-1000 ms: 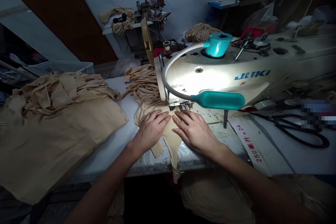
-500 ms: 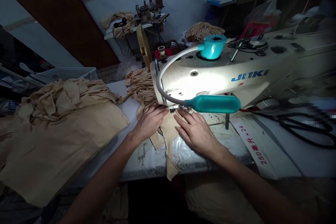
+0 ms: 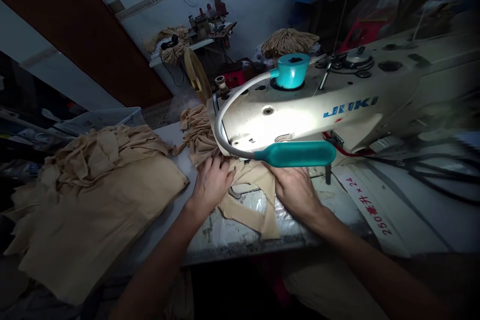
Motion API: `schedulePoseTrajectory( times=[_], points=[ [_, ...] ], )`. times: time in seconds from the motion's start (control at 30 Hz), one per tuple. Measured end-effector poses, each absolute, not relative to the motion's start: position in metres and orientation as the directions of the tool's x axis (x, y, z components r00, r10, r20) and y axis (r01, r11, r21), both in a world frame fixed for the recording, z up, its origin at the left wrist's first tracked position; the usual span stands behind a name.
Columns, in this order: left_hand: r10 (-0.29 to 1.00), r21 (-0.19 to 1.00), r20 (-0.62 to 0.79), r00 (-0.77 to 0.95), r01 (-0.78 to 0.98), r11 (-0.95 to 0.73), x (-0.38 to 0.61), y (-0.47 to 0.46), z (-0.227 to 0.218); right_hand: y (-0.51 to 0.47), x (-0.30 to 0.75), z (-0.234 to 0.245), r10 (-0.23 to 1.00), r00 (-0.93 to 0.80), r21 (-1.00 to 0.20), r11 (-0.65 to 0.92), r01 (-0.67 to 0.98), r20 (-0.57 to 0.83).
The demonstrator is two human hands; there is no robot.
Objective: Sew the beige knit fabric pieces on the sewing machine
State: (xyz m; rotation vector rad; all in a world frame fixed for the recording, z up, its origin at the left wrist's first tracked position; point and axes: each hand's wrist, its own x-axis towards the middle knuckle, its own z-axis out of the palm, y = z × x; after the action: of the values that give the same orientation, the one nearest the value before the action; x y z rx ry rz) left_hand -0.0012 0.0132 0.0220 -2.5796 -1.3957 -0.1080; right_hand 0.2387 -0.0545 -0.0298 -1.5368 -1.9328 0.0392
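Observation:
A piece of beige fabric [image 3: 258, 176] lies under the head of a sewing machine [image 3: 277, 115], with its loose strip [image 3: 243, 215] looping toward the table's front edge. My left hand [image 3: 212, 185] is left of the needle area, its fingers curled and its thumb drawn in on the cloth. On the other side, my right hand [image 3: 298, 190] rests against the fabric's right edge. Its fingertips are hidden behind the teal lamp [image 3: 300, 154], so its grip does not show. The lamp's bent neck also covers part of the needle area.
A large pile of beige cloth pieces [image 3: 93, 185] lies on the left, with more gathered cloth [image 3: 197, 127] behind the machine head. Black-handled scissors [image 3: 431, 170] lie at right, near a sheet with red print [image 3: 369, 205]. A clear plastic bin [image 3: 101, 120] stands behind the pile.
The fabric's hanging end has swung right and opened into a loop. My left fingers have curled in, and my right hand has moved slightly right, its fingers now behind the lamp. The view has shifted.

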Motion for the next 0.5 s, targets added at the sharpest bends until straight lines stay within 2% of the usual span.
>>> schedulePoseTrajectory(
  times=[0.07,0.13,0.23,0.37,0.5],
  points=[
    [0.836,-0.194,0.138,0.532,0.842,-0.503,-0.001,-0.01,0.03,-0.055,0.24,-0.029,0.836,-0.08,-0.421,0.354,0.835,0.543],
    [0.824,-0.21,0.156,0.545,0.833,-0.511,-0.002,-0.025,0.036,-0.054,0.24,-0.027,0.806,-0.15,-0.407,0.438,0.801,0.572],
    [0.751,-0.163,0.226,0.62,0.784,-0.599,0.0,-0.028,0.036,-0.052,0.237,-0.027,0.817,-0.264,-0.377,0.49,0.786,0.512],
    [0.696,0.014,0.228,0.681,0.712,-0.702,0.0,-0.018,0.015,-0.049,0.234,-0.031,0.883,-0.177,-0.352,0.347,0.869,0.434],
    [0.721,0.051,0.188,0.667,0.727,-0.685,-0.01,-0.018,-0.007,-0.05,0.234,-0.032,0.895,-0.127,-0.319,0.281,0.905,0.428]
  ],
)
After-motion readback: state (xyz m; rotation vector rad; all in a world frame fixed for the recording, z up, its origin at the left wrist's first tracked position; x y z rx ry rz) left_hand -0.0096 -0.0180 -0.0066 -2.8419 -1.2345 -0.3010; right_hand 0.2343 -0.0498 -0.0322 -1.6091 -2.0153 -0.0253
